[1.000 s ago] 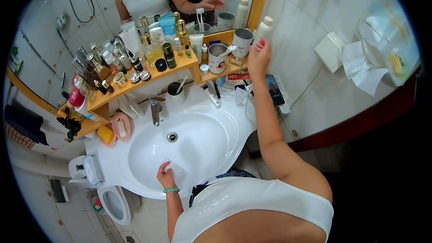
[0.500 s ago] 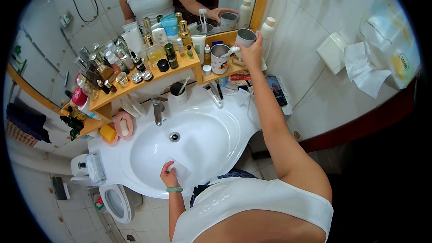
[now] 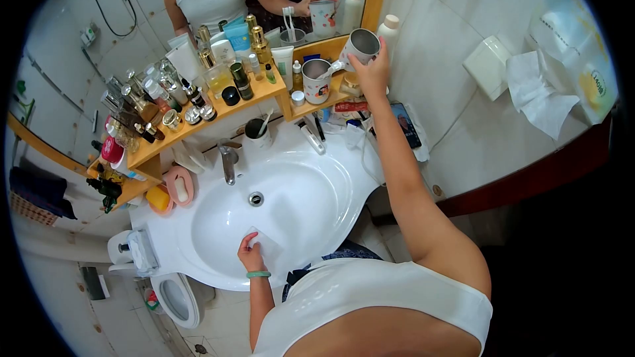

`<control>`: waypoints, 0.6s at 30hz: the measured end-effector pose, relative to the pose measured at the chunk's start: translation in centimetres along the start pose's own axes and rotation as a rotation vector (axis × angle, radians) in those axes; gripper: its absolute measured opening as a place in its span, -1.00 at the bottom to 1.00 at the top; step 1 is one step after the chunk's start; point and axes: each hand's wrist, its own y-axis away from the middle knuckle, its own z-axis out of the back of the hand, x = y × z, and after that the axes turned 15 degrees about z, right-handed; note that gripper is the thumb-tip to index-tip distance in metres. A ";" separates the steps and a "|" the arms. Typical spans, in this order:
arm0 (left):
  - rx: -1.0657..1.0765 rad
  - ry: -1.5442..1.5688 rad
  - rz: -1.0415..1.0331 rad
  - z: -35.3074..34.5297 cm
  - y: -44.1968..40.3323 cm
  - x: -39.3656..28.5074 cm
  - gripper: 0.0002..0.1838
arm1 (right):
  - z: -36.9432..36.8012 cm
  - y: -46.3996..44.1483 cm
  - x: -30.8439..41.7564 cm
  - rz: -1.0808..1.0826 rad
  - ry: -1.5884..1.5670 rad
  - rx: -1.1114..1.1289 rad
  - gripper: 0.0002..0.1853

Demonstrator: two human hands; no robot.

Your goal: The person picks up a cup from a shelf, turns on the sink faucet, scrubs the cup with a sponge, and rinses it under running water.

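Note:
My right hand (image 3: 374, 71) is wrapped round a white patterned cup (image 3: 348, 54) with a grey inside, held above the right end of the wooden shelf. The cup leans, its mouth facing up toward me. Just left of it a similar cup (image 3: 316, 89) stands on the shelf with a white toothbrush (image 3: 334, 68) in it. Down over the near side of the basin, my left hand (image 3: 251, 255) pinches a thin white tissue (image 3: 267, 246) between its fingers.
Bottles and jars crowd the wooden shelf (image 3: 254, 101) below the mirror. Beneath it are a white sink (image 3: 297, 215), a faucet (image 3: 228, 162), a third cup (image 3: 259, 135) with a toothbrush and pink soap dishes (image 3: 188, 188). A phone (image 3: 405, 125) lies at right.
My right hand has lifted the cup off the shelf and tipped it, as its mirror image also shows. My left hand stays over the basin with the tissue.

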 end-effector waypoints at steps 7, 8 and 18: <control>0.029 -0.075 -0.002 0.0 -0.1 0.0 -0.63 | 5.5 1.5 5.1 -0.022 0.050 -0.103 -0.10; 0.019 -0.104 -0.006 0.1 0.0 -0.2 -0.62 | 6.8 2.0 7.4 -0.041 0.074 -0.071 -0.12; -0.057 -0.577 -0.553 -4.8 3.1 -6.3 -0.13 | 5.7 16.5 15.4 -0.075 -0.474 0.770 -0.24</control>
